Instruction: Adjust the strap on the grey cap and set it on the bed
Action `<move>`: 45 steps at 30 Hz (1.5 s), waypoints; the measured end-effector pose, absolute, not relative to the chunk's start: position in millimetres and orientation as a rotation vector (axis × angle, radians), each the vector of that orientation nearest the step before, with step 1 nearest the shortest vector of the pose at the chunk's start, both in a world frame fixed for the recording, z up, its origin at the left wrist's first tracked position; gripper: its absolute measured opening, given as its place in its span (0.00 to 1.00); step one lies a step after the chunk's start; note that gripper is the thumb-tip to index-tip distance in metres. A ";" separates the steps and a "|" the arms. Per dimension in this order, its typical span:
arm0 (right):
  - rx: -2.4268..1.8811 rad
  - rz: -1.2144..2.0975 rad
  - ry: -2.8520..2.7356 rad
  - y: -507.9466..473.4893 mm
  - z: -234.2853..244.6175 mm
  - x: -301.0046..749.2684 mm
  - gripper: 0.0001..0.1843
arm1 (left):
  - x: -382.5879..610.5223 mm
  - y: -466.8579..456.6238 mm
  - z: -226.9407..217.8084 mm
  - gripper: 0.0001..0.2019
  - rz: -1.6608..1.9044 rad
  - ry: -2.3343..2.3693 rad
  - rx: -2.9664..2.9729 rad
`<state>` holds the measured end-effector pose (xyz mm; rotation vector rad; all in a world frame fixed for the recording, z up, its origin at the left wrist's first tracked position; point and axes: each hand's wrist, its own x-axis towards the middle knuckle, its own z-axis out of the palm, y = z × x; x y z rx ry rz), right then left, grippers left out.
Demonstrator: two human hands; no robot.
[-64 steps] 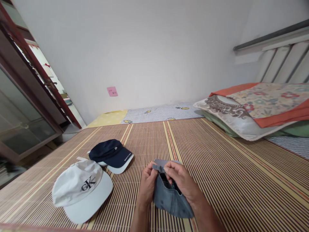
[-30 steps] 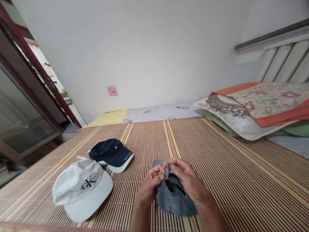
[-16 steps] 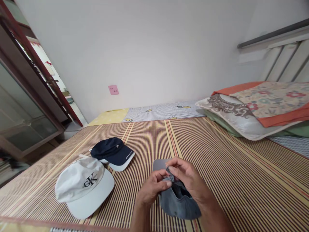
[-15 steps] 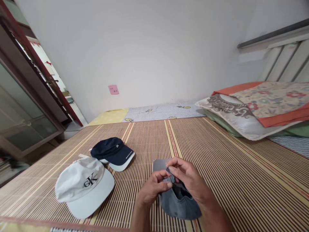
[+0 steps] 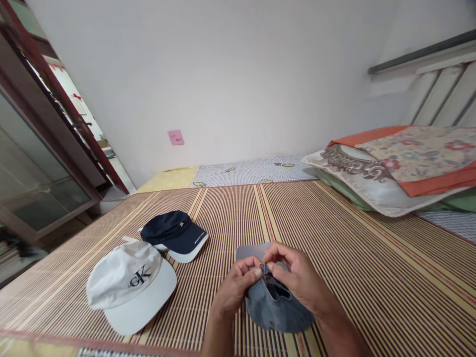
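A grey-blue denim cap (image 5: pixel 277 307) lies upside down on the striped bamboo mat (image 5: pixel 334 238) in front of me. My left hand (image 5: pixel 238 287) and my right hand (image 5: pixel 297 280) both pinch the small strap at the cap's back opening, fingertips meeting over it. The cap's grey brim shows just beyond my fingers. To the left lie a white cap with a black logo (image 5: pixel 130 285) and, behind it, a navy cap with a white brim edge (image 5: pixel 173 235).
Pillows and a folded floral and orange cover (image 5: pixel 394 163) are stacked at the right against a slatted headboard (image 5: pixel 439 94). A checked sheet (image 5: pixel 253 171) runs along the white wall. A glass door with a dark red frame (image 5: pixel 40 148) stands at the left.
My hands have shifted on the cap's back strap, from holding it spread apart to pinching it together at one point. The cap has slid slightly right and nearer to me. The other caps stay put.
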<state>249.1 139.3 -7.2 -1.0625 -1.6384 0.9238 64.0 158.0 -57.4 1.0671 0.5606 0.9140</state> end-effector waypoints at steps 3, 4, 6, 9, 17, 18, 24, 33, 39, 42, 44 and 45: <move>-1.094 0.887 -1.652 138.4 -6.1 248.2 0.05 | 64.7 158.8 -56.9 0.21 0.918 0.574 1.104; -1.104 0.872 -1.654 138.1 -5.9 247.6 0.05 | 65.2 158.9 -56.2 0.21 0.917 0.581 1.118; -1.127 0.832 -1.658 138.0 -6.6 246.1 0.06 | 66.5 159.0 -54.2 0.21 0.911 0.599 1.150; -1.177 0.721 -1.680 138.6 -9.8 244.2 0.07 | 69.3 158.6 -51.5 0.22 0.901 0.644 1.206; -1.227 0.724 -1.837 132.4 -1.5 249.1 0.10 | 70.7 157.4 -54.2 0.21 0.898 0.651 1.231; -1.224 0.744 -1.842 131.3 -0.2 250.3 0.10 | 70.5 157.5 -54.5 0.21 0.893 0.644 1.226; -1.224 0.786 -1.861 128.5 -0.3 252.4 0.09 | 72.0 158.1 -54.3 0.22 0.882 0.623 1.156; -1.346 0.778 -1.877 121.2 9.7 250.6 0.10 | 80.0 155.3 -42.7 0.22 0.968 0.624 1.057; -1.331 0.759 -1.878 123.5 7.3 252.8 0.10 | 78.8 157.2 -50.7 0.20 1.002 0.600 1.007; -1.315 0.708 -1.856 124.5 6.4 256.0 0.09 | 75.7 157.9 -53.1 0.17 0.951 0.505 1.028; -1.312 0.692 -1.847 125.2 6.4 257.5 0.09 | 74.4 158.0 -53.9 0.16 0.928 0.454 1.046; -1.315 0.691 -1.846 125.7 6.6 257.8 0.09 | 74.2 158.1 -54.3 0.16 0.931 0.444 1.047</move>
